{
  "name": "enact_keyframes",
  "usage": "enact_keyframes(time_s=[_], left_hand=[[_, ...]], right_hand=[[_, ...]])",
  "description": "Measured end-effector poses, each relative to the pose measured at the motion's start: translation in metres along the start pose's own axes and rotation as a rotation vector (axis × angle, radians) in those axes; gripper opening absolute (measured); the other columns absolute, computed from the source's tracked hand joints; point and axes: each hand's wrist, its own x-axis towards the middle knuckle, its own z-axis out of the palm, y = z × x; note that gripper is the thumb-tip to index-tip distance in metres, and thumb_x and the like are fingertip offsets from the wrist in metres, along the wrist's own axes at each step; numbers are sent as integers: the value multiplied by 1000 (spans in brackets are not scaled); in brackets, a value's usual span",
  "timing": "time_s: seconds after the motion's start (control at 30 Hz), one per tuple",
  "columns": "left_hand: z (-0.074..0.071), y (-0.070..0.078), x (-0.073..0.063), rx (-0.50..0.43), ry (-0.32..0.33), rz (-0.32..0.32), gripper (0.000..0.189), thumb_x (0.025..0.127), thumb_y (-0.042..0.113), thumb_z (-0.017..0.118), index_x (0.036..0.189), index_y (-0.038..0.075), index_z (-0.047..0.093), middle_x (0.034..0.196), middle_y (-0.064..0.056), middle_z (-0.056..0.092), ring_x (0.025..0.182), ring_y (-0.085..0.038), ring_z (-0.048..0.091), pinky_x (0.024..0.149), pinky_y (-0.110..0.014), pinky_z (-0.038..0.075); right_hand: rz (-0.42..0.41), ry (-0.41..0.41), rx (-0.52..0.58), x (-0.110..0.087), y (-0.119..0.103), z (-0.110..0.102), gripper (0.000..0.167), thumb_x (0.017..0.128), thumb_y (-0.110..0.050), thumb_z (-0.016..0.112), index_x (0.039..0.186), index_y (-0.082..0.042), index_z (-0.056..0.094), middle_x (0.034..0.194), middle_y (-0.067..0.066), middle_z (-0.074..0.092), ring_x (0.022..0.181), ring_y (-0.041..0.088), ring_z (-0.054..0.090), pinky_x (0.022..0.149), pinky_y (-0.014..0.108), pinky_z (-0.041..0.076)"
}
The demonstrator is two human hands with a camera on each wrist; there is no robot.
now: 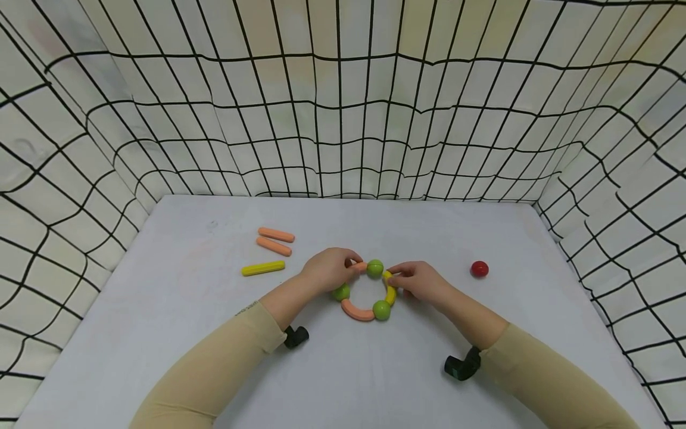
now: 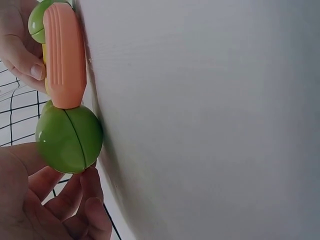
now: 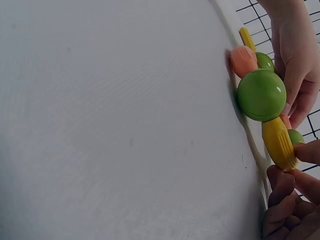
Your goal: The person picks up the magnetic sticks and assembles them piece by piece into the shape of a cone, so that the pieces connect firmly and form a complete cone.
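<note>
Two curved salmon rods, a curved yellow rod (image 1: 392,295) and three green balls form a ring on the table. My left hand (image 1: 329,269) pinches the upper salmon rod (image 1: 359,267), between the top green ball (image 1: 375,268) and the left green ball (image 1: 340,292). Opposite, my right hand (image 1: 421,280) pinches the yellow rod near its upper end, close to the top ball; whether they touch is unclear. That rod meets the lower right green ball (image 3: 261,95). The lower salmon rod (image 2: 65,55) curves between the left and lower right balls.
Two straight salmon rods (image 1: 276,234) and a straight yellow rod (image 1: 263,268) lie left of the ring. A red ball (image 1: 479,269) sits to the right. Black netting (image 1: 339,107) over pale walls surrounds the back and sides of the white table (image 1: 364,381).
</note>
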Motion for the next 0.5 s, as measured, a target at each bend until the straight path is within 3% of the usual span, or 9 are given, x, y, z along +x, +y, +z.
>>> enact_keyframes(time_s=[0.5], left_hand=[[0,-1,-1,-1,-45,-3,27,97,33,64,122,22,69,97,3,65,78,-14,58,71,-32,46]], right_hand=[[-2,8,-30,3,-2,0,35,93,-28,69,125,-13,69,91,5,64,71,20,55,63,27,44]])
